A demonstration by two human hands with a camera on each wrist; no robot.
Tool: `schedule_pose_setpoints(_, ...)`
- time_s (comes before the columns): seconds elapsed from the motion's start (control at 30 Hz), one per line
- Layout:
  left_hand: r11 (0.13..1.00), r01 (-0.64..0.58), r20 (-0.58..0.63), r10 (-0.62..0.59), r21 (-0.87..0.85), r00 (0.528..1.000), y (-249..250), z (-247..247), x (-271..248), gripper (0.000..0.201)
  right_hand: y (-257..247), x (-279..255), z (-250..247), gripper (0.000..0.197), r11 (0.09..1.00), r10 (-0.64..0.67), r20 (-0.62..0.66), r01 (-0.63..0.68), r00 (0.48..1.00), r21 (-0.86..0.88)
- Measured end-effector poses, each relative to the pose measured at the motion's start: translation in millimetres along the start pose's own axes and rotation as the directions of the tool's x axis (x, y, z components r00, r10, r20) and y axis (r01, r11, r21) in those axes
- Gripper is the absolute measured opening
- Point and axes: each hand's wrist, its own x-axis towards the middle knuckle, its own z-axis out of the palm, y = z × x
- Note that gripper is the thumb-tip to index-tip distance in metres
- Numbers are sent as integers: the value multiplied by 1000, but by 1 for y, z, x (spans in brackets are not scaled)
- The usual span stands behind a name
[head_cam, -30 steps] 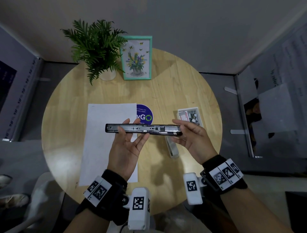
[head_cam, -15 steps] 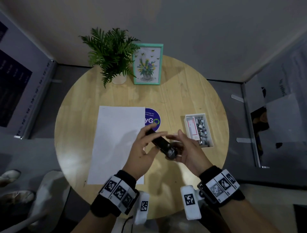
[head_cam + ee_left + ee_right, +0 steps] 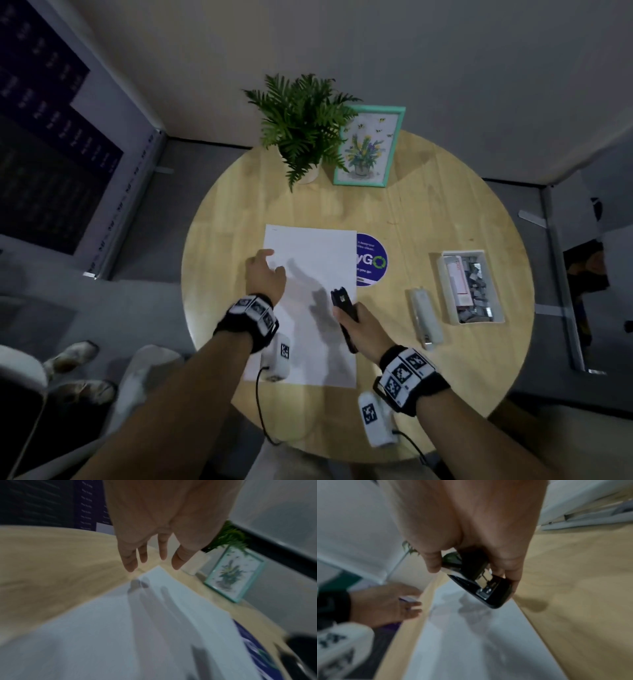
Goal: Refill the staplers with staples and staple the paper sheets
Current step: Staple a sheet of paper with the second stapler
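Observation:
My right hand [image 3: 359, 325] grips a black stapler [image 3: 343, 310], folded closed, above the right edge of the white paper sheets [image 3: 315, 260]. In the right wrist view the black stapler [image 3: 481, 585] shows its metal underside between thumb and fingers. My left hand [image 3: 265, 274] hovers with loosely spread fingers [image 3: 130, 559] over the paper's [image 3: 120, 628] far left corner, holding nothing. A white stapler [image 3: 424, 317] lies on the table right of the paper. Beside it a white tray [image 3: 445, 291] holds staple strips and a small box.
The round wooden table [image 3: 462, 377] carries a potted fern [image 3: 301, 126] and a teal picture frame [image 3: 370, 147] at the back. A round blue sticker [image 3: 373, 260] lies partly under the paper's right edge. Grey panels stand on both sides.
The black stapler, held unfolded by both hands a second ago, is now closed in my right hand alone. My left hand let go and moved left over the paper. The head view shifted.

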Motion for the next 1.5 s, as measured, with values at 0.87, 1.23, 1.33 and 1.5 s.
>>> schedule_pose_setpoints(0.87,927,-243,403,346,-285,847,85,-60,-37,25,-117,-28,-51,30,458,-199,-459,496,866,738)
schedule_pose_setpoints(1.23,808,-386,343,553,-446,760,137,-88,-113,10,-225,-77,-40,21,717,-471,-654,689,592,106)
schedule_pose_setpoints(1.33,800,-405,347,569,-442,745,140,-90,-118,12,-225,-78,-40,25,740,-472,-642,667,605,84)
schedule_pose_setpoints(1.5,796,-413,335,575,-443,747,144,-89,-124,20,-224,-77,-42,30,744,-476,-634,664,609,79)
